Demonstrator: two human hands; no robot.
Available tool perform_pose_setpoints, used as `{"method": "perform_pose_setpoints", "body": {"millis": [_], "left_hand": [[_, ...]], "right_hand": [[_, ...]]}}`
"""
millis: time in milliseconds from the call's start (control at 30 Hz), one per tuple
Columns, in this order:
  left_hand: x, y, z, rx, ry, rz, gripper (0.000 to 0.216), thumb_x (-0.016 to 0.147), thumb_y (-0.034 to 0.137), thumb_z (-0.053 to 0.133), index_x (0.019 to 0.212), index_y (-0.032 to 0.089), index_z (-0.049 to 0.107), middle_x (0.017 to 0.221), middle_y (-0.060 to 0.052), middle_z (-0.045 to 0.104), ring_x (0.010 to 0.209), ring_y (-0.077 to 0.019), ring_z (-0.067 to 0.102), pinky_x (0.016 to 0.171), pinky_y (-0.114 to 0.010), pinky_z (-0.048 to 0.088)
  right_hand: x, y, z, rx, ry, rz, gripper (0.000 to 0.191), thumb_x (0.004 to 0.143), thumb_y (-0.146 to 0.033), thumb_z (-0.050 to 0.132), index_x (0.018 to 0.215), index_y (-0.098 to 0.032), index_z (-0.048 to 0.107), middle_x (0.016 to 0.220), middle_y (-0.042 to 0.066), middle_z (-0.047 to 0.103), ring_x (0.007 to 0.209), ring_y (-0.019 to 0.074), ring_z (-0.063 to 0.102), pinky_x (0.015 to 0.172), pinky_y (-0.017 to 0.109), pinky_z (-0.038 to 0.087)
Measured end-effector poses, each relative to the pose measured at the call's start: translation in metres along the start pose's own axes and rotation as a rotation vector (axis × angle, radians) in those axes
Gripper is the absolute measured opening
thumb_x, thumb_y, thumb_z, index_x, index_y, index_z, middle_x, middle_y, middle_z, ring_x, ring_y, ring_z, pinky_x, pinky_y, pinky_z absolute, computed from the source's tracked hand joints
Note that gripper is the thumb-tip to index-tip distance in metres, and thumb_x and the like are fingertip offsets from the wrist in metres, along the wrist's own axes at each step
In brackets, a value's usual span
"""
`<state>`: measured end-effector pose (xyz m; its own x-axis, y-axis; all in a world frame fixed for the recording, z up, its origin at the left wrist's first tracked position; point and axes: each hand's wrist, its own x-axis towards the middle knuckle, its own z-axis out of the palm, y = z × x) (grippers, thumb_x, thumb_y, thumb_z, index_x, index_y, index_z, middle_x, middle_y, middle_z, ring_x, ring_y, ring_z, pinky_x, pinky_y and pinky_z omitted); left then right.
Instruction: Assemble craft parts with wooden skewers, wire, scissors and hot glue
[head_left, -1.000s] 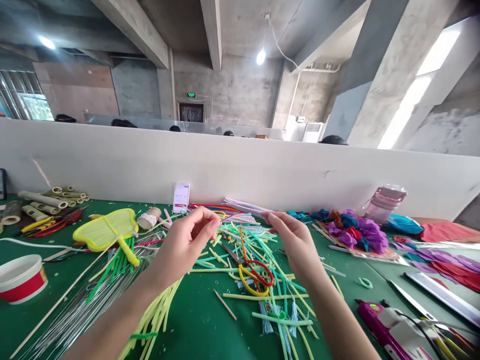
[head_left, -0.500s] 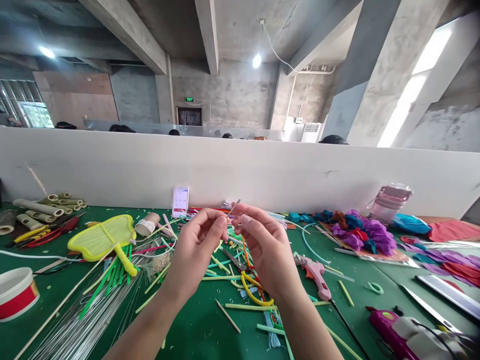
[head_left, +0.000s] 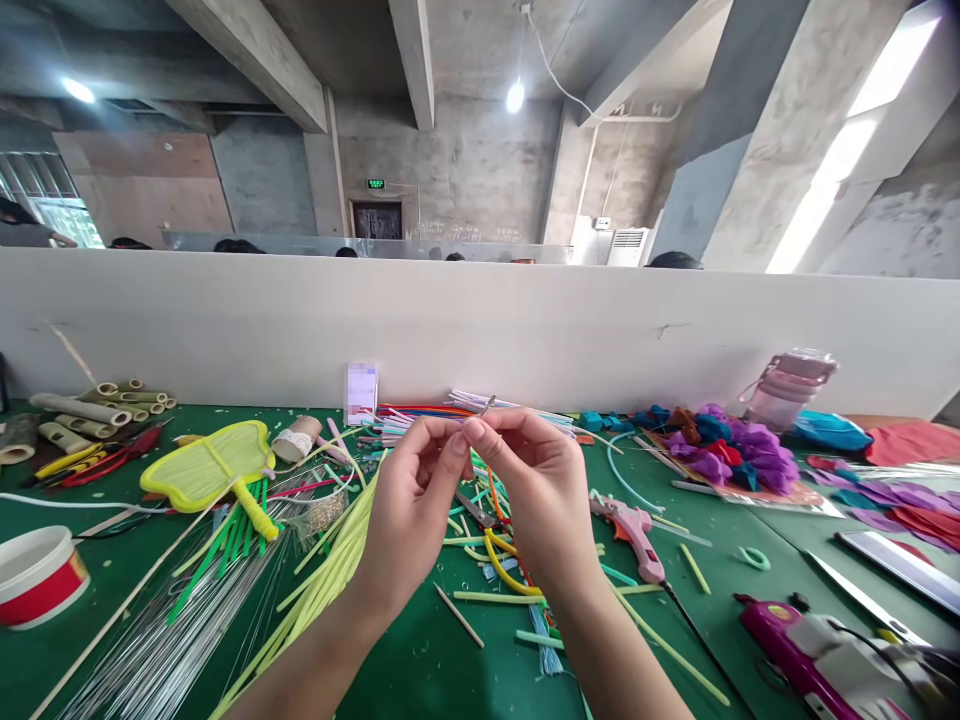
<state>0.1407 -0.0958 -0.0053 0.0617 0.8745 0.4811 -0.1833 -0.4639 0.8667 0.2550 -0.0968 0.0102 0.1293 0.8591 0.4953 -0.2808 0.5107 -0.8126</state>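
My left hand [head_left: 409, 490] and my right hand [head_left: 536, 490] meet fingertip to fingertip above the middle of the table. Both are closed in a pinch. A thin dark metal-like piece [head_left: 490, 403] sticks up from between the fingers; its lower part is hidden by them. Scissors with yellow handles [head_left: 501, 560] lie below the hands among cut pale green strips [head_left: 495, 598]. Beside my left forearm runs a bundle of long yellow-green strips [head_left: 319, 605]. To the right of my right hand lies a pink glue gun [head_left: 636, 535].
A yellow butterfly-shaped piece [head_left: 214, 465] and thin metal wires [head_left: 172, 625] lie left, near a white-and-red cup [head_left: 41, 580]. A phone [head_left: 361, 392] leans against the white partition [head_left: 480, 330]. At right are purple petals [head_left: 757, 455], a pink bottle [head_left: 791, 390], a blade [head_left: 862, 600] and a power strip [head_left: 817, 655].
My fingertips have come together around the thin piece, which now shows only its tip. The view has shifted slightly. The yellow-green bundle now shows beside my left forearm.
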Motion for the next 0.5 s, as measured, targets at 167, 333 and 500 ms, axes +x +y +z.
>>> {"method": "perform_pose_setpoints", "body": {"millis": [167,333,500], "left_hand": [[0.005,0.003,-0.006,-0.066,-0.209,-0.097,0.023,0.096,0.043,0.059,0.097,0.020,0.063,0.076,0.003,0.059,0.063,-0.0076,0.053,0.058,-0.018,0.044],[0.011,0.007,-0.017,-0.080,-0.349,-0.056,0.015,0.096,0.035,0.061,0.097,0.021,0.066,0.093,-0.002,0.067,0.093,-0.0129,0.062,0.085,-0.022,0.049],[0.009,-0.002,-0.014,-0.127,-0.281,-0.022,0.014,0.096,0.034,0.062,0.095,0.021,0.066,0.088,-0.001,0.066,0.087,-0.0120,0.061,0.082,-0.022,0.049]], "right_hand": [[0.005,-0.007,-0.013,-0.064,-0.062,0.064,0.009,0.073,-0.018,0.082,0.073,-0.019,0.073,0.065,-0.002,0.068,0.059,0.0108,0.060,0.059,0.024,0.049],[0.006,-0.019,-0.015,-0.095,-0.122,0.100,0.010,0.070,-0.019,0.084,0.070,-0.018,0.074,0.062,-0.001,0.068,0.059,0.0114,0.060,0.059,0.025,0.049],[0.005,-0.019,-0.014,-0.140,-0.130,0.104,0.011,0.071,-0.024,0.085,0.072,-0.020,0.074,0.067,0.000,0.070,0.062,0.0119,0.062,0.060,0.025,0.050]]}}
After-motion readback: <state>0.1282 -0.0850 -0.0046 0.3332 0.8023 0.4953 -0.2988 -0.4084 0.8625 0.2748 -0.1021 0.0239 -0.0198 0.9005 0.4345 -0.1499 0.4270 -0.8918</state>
